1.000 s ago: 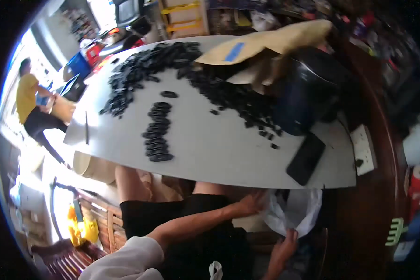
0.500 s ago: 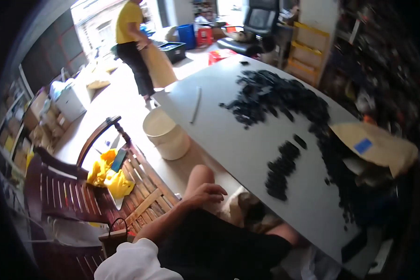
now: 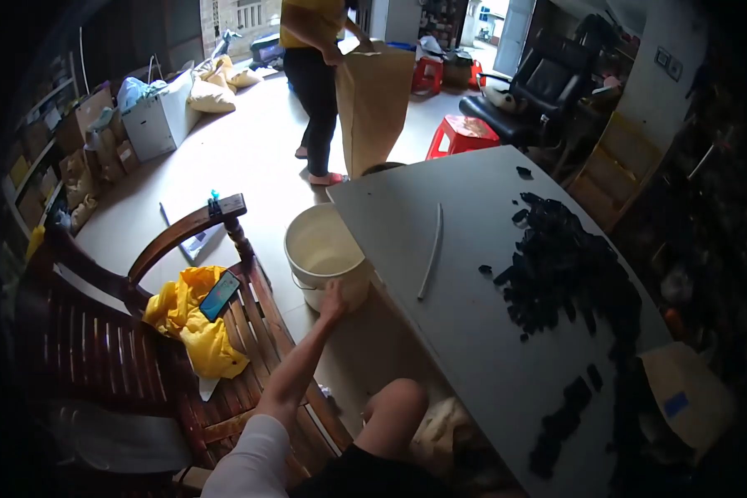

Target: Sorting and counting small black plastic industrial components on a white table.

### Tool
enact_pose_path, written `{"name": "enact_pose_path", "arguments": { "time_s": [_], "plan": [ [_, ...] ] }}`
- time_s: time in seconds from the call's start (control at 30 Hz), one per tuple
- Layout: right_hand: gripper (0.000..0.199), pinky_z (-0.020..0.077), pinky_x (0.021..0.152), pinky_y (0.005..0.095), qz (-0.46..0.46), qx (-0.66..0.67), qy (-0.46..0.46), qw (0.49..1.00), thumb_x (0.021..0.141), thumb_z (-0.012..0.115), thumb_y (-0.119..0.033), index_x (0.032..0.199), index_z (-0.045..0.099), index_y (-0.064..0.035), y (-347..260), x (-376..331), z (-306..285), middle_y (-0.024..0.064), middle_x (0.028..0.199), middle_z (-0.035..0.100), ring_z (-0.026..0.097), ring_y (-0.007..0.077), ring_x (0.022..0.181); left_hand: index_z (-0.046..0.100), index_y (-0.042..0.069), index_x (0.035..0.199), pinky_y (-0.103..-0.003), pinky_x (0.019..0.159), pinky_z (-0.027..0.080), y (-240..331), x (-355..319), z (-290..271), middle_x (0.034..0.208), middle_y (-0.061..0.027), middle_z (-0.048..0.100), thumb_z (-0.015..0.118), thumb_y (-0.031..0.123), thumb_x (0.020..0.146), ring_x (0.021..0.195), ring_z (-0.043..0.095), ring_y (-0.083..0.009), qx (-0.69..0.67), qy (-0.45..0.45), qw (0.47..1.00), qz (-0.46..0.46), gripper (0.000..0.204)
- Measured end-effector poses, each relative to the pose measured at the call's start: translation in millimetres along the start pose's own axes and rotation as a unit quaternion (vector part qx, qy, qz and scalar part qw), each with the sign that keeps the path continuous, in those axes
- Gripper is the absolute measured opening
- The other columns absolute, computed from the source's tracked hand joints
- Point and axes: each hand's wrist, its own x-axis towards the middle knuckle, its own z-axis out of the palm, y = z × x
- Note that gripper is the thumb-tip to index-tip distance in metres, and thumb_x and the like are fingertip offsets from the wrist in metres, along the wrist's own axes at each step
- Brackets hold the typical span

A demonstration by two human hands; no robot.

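My left arm reaches forward past the bench to a cream plastic bucket (image 3: 303, 241) on the floor beside the table. My left hand (image 3: 333, 301) is at the bucket's near rim, with its fingers closed on the edge. The bucket stands upright, and the part of its inside that shows holds nothing visible. My right hand is out of view. Right of the bucket is the white table (image 3: 407, 241), with a thin pale strip (image 3: 432, 253) lying on it. A large heap of small black pieces (image 3: 564, 257) covers its far right, with a smaller row (image 3: 560, 427) nearer me.
A slatted wooden bench (image 3: 261, 332) at left carries a yellow bag (image 3: 203, 332) and a phone (image 3: 220, 296). Ahead, a person in yellow (image 3: 311, 91) holds a tall brown paper sack (image 3: 376, 108). A red stool (image 3: 465, 137) and black office chair (image 3: 548, 83) stand beyond the table.
My left hand has gone from above my knee forward to the bucket's rim. My view has turned left. The person ahead now stands with the paper sack upright in front of them.
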Motion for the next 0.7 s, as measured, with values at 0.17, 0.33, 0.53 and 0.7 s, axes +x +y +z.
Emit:
{"name": "enact_pose_path", "arguments": {
  "time_s": [0.17, 0.33, 0.53, 0.7],
  "plan": [
    [0.014, 0.0502, 0.053, 0.0366, 0.062, 0.016, -0.068, 0.996, 0.081, 0.06, -0.004, 0.069, 0.058, 0.0017, 9.1, 6.3, 6.7, 0.0186, 0.07, 0.062, 0.06, 0.031, 0.056, 0.037, 0.005, 0.134, -0.048, 0.096, 0.04, -111.4, 58.6, 14.8, 0.133, -0.0252, 0.04, 0.046, 0.0, 0.071, 0.118, 0.043, -0.0451, 0.121, 0.043, 0.991, 0.024, 0.063],
    [0.017, 0.0515, 0.058, 0.041, 0.096, -0.017, -0.124, 0.987, 0.082, 0.061, -0.015, 0.075, 0.062, 0.0007, 18.5, -2.2, 2.1, 0.0176, 0.078, 0.064, 0.062, 0.0327, 0.063, 0.059, 0.003, 0.102, -0.049, 0.081, 0.047, -105.8, 77.2, 32.4, 0.106, -0.0236, 0.057, 0.056, 0.011, 0.073, 0.095, 0.058, -0.0419, 0.123, -0.046, 0.991, -0.007, 0.03],
    [0.025, 0.0528, 0.063, 0.0454, 0.144, -0.039, -0.167, 0.975, 0.083, 0.063, -0.025, 0.081, 0.066, -0.0003, 84.9, -49.3, -17.1, 0.0166, 0.085, 0.066, 0.064, 0.0344, 0.069, 0.066, 0.005, 0.076, -0.045, 0.07, 0.048, -32.3, 15.6, 25.9, 0.075, -0.0177, 0.065, 0.07, 0.029, 0.072, 0.076, 0.064, -0.0357, 0.072, -0.039, 0.991, -0.103, 0.025],
    [0.023, 0.0466, 0.055, 0.0263, 0.149, -0.272, -0.123, 0.943, 0.08, 0.062, 0.001, 0.103, 0.062, -0.0036, 105.5, -40.4, -3.3, 0.0101, 0.092, 0.061, 0.06, 0.0197, 0.069, 0.068, 0.003, 0.074, -0.037, 0.061, 0.048, -8.6, -32.7, 11.9, 0.066, -0.0135, 0.065, 0.072, 0.024, 0.066, 0.065, 0.065, -0.0245, 0.012, -0.168, 0.981, -0.094, 0.022]
  ]
}}
